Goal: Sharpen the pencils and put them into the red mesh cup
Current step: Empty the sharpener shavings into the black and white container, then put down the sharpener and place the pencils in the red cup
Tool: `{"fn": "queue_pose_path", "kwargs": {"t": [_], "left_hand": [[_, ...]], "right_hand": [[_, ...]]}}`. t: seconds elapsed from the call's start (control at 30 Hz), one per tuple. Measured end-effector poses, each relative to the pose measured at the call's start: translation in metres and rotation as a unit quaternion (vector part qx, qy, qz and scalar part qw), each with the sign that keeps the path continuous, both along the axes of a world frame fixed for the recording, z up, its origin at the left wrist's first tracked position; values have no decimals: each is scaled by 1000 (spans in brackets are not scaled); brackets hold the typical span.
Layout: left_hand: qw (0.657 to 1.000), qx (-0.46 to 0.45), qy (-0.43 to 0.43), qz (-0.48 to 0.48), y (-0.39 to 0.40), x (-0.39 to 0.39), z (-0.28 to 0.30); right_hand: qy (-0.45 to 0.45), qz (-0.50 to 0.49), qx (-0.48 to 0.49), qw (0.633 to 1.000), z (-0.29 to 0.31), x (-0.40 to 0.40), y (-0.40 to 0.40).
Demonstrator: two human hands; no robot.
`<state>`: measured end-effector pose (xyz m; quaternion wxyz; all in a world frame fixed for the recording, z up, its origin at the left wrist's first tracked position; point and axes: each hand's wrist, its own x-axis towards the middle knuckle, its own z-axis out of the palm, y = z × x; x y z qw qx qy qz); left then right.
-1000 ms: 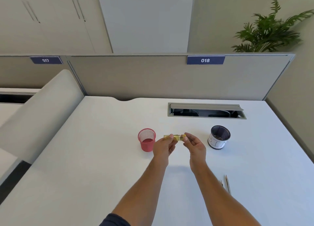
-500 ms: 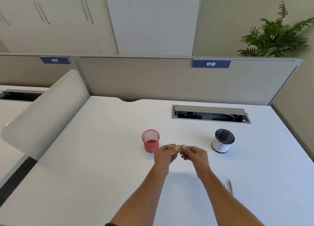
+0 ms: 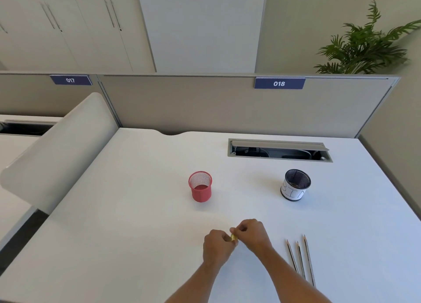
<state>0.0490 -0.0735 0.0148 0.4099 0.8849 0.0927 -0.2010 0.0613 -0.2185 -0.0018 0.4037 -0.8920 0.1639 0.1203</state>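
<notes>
- Big white desk [image 3: 127, 211] fills most of the view, with a cable hatch [image 3: 279, 148] open near the back divider.
- Dark mesh cup with a white wrap [image 3: 295, 185] stands off to the right; looks like the spot for shavings, though that's my guess.
- Red mesh cup [image 3: 200, 186] stands upright mid-desk, well ahead of both hands, and I can't see any pencils in it yet.
- Left hand [image 3: 217, 245] and right hand [image 3: 251, 233] are pressed together over the near desk, fingers of both curled around the same tiny thing.
- Three pencils [image 3: 299, 257] lie side by side just right of the right forearm, tips pointing away. None is picked up.
- Smallest bit: a yellowish sharpener [image 3: 234, 236], mostly hidden between the fingertips. Can't tell if it's being opened or just turned.
- Tip for this step, imo: settle the sharpener in the left hand with the hole facing right, then free the right hand to grab the nearest pencil and feed it in straight, so the lead doesn't snap.
</notes>
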Motion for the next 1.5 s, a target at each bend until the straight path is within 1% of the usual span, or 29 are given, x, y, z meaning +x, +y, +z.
{"fn": "queue_pose_path", "kwargs": {"t": [0.13,0.27,0.37,0.5,0.6,0.7,0.8,0.93,1.03,1.13,1.23,1.37,1.43,1.5], "left_hand": [[997,66,-23,-33,0,-11,-7],[996,81,-20,-30,-2,-18,-9],[996,85,-24,-29,-7,-20,-8],[995,86,-29,-32,-9,-22,-8],[995,86,-39,-29,-10,-24,-10],[994,85,-54,-33,-11,-27,-14],[992,91,-74,-43,-13,-30,-16],[984,121,-119,-61,-20,-33,-16],[974,125,-160,-99,-31,-34,-15],[962,114,-190,-159,-49,-35,-16],[938,103,-213,-253,-72,-35,-19],[884,117,-222,-395,-101,-35,-21],[858,133,-227,-441,-110,-34,-23],[848,148,-221,-458,-115,-34,-25]], "right_hand": [[19,33,-58,998,-6,-12,9],[19,63,-123,990,-10,-18,13],[4,105,-186,977,-15,-19,16],[-28,168,-275,946,-20,-27,19],[-27,181,-288,940,-22,-34,17],[-31,177,-278,944,-23,-38,13],[-36,155,-259,953,-22,-41,8],[-42,112,-237,964,-19,-47,-4],[-49,53,-232,970,-14,-52,-17],[-50,-10,-252,966,-10,-58,-38],[-42,-97,-244,964,-8,-65,-61],[-15,-182,-245,952,-11,-74,-87],[-12,-212,-240,947,-12,-78,-95],[-11,-228,-235,945,-13,-83,-101]]}}
